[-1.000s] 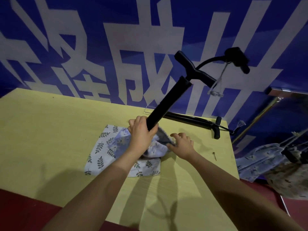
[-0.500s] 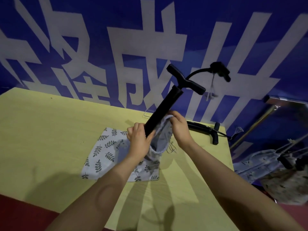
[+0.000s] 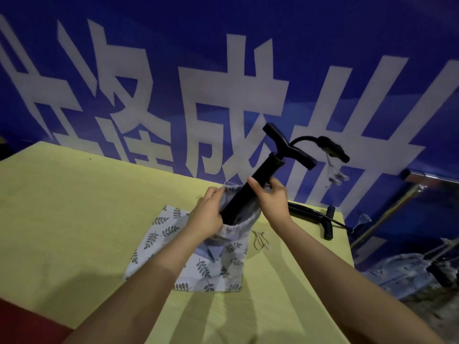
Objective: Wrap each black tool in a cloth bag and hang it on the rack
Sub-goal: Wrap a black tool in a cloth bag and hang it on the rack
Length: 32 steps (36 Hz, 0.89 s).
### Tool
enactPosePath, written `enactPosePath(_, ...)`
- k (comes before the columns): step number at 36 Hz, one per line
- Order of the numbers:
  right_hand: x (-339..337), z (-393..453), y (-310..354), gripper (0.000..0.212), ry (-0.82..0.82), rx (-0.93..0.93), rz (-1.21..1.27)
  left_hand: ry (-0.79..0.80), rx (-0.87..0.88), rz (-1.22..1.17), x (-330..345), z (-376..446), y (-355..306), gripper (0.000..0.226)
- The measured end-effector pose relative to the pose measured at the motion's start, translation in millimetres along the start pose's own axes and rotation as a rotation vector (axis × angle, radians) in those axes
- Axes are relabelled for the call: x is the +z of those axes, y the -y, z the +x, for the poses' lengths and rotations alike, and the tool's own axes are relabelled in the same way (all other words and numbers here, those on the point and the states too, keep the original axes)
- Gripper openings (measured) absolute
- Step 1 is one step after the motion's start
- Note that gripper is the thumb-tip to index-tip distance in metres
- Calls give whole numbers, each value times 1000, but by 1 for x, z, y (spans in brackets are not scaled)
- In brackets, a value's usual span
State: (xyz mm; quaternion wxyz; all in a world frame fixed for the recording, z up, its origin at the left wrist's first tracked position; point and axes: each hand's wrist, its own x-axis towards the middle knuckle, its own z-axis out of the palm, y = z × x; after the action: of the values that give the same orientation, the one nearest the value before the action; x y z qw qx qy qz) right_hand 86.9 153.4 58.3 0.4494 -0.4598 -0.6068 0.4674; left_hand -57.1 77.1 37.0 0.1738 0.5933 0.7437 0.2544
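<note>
The black tool (image 3: 250,192), a hand pump by its T-handle and hose, stood tilted with its lower end down inside the mouth of a leaf-printed cloth bag (image 3: 211,264) on the yellow table (image 3: 74,219). The left hand (image 3: 207,214) was closed on the near-left rim of the bag's mouth, holding it open and raised. The right hand (image 3: 269,198) was wrapped around the pump's barrel just above the cloth, thumb across the front; whether it also pinched the far rim could not be told. The bag's drawstring (image 3: 260,240) lay loose on the table beside the bag.

The pump looked stiff and long, probably top-heavy with the handle and hose up high, so the barrel near the bag mouth seemed the sensible place to hold it. The bag was soft and limp and would likely slump unless its rim was kept pulled up; the cloth would best be taken at the drawstring hem.

A second pump (image 3: 313,216) lay flat at the far edge of the table, well apart from the hands. To the right, off the table, bagged bundles (image 3: 397,274) hung by a metal rack (image 3: 387,212).
</note>
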Motion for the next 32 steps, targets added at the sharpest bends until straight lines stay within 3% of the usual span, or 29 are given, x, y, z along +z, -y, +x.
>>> enactPosePath(7, 12, 10, -2, 32, 95, -148, -331, -304, -81, -285, -24, 16, -21, 40)
enactPosePath(13, 26, 4, -17, 42, 161, -86, -435, -412, -109, -625, -40, 28, -17, 51)
enactPosePath(16, 28, 4, -18, 38, 204, -133, -478, -452, 33, -443, -45, 23, -16, 67)
enactPosePath(18, 31, 6, -16, 44, 233, -282, -520, -428, 178, -376, -47, 20, -13, 77)
enactPosePath(20, 35, 8, -15, 47, 256, -311, -570, -377, 284, -220, -48, 23, -8, 84)
enactPosePath(23, 38, 8, -10, 51, 298, -210, -599, -286, 290, -2, -58, 27, -7, 95)
enactPosePath(25, 36, 8, -10, 56, 364, -264, -523, -262, 271, 108, -62, 26, -7, 93)
enactPosePath(29, 21, 10, -6, 28, 453, -114, -339, -236, 246, 94, -66, 28, -5, 85)
enactPosePath(32, 12, 13, 1, 29, 366, -3, -271, -197, 293, -57, -62, 31, -2, 69)
